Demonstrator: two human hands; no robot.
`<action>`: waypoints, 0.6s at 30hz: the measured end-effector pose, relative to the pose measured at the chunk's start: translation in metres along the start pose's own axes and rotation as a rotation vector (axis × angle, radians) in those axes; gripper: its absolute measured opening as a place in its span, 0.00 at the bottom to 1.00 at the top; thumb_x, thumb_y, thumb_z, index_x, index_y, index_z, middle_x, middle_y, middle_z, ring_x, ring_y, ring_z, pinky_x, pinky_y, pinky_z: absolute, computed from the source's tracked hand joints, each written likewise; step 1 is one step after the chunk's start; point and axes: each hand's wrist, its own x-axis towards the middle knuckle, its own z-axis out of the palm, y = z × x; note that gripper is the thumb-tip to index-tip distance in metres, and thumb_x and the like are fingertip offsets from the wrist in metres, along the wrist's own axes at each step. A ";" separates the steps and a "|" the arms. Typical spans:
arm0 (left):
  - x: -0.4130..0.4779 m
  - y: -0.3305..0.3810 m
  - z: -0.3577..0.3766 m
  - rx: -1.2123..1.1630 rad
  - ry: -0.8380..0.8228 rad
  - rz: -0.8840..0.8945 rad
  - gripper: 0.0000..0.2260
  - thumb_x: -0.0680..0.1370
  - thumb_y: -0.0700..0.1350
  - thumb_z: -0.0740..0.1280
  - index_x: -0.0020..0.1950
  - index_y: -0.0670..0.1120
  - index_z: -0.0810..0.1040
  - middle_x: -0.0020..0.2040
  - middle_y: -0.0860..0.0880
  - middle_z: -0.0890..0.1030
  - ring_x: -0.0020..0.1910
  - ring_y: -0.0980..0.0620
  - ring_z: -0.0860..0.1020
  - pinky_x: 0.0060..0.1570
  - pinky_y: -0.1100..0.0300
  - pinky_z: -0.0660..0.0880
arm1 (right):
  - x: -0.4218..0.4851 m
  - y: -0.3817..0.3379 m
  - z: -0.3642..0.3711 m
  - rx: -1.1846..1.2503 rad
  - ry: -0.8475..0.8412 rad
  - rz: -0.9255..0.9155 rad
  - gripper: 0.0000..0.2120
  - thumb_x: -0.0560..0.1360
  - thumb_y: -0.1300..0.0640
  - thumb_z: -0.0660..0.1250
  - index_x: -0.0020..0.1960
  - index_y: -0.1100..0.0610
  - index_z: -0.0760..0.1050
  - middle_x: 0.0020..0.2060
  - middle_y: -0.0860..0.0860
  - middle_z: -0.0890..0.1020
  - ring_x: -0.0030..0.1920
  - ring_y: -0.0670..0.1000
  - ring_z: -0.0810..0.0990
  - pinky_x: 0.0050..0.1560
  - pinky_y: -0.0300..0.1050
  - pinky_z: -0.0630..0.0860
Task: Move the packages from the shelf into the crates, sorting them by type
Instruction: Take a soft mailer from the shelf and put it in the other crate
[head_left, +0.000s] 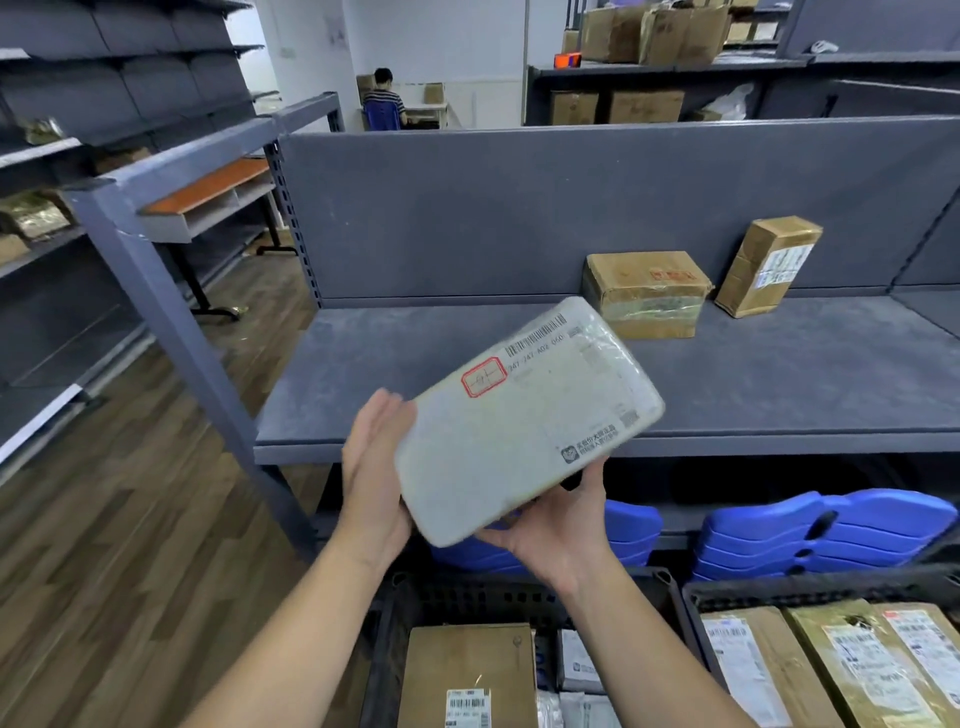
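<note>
The white package (524, 421) is up in the air, in front of the shelf (779, 395) and above the near crate (498, 592). Both hands have it. The left hand (374, 467) is flat with straight fingers, pushing on the short end. The right hand (550, 525) holds it from below, with the thumb up on the near edge.

I think the job now is to put it in the crate that has others like it. Small white packs (577, 665) lie in the near crate beside a brown box (467, 670), so that looks like its place. The other crate (810, 590) shows only brown boxes. Keep one hand under the package, bring it down low, and lay it flat next to the white packs. Do not drop it from high up.

Two cardboard boxes (644, 291) still sit on the shelf.

The right hand's fingers go under the package, so I cannot see them. The crates are cut off at the bottom, and the arms cover part of the near one. The label is too blurry to read. I cannot tell what the blue things (821, 540) under the shelf are.
</note>
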 end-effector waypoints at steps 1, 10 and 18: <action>-0.003 -0.004 0.000 -0.051 -0.034 -0.084 0.23 0.78 0.54 0.71 0.71 0.46 0.77 0.69 0.43 0.82 0.65 0.44 0.82 0.67 0.44 0.76 | 0.000 0.002 0.003 0.007 0.002 -0.002 0.50 0.70 0.16 0.55 0.71 0.56 0.77 0.67 0.66 0.79 0.63 0.66 0.78 0.58 0.84 0.71; -0.004 -0.013 -0.019 -0.182 -0.110 -0.261 0.27 0.80 0.69 0.58 0.69 0.55 0.82 0.67 0.50 0.83 0.64 0.45 0.81 0.62 0.49 0.75 | -0.001 0.002 -0.007 -0.241 -0.071 0.017 0.47 0.69 0.18 0.58 0.74 0.49 0.74 0.68 0.61 0.81 0.65 0.67 0.82 0.62 0.83 0.70; 0.012 0.002 -0.033 0.000 -0.060 -0.192 0.25 0.82 0.66 0.56 0.69 0.53 0.81 0.64 0.50 0.85 0.62 0.48 0.84 0.63 0.50 0.76 | -0.022 -0.065 -0.010 -0.686 -0.075 -0.351 0.37 0.70 0.24 0.59 0.73 0.41 0.75 0.68 0.53 0.81 0.72 0.58 0.76 0.65 0.70 0.78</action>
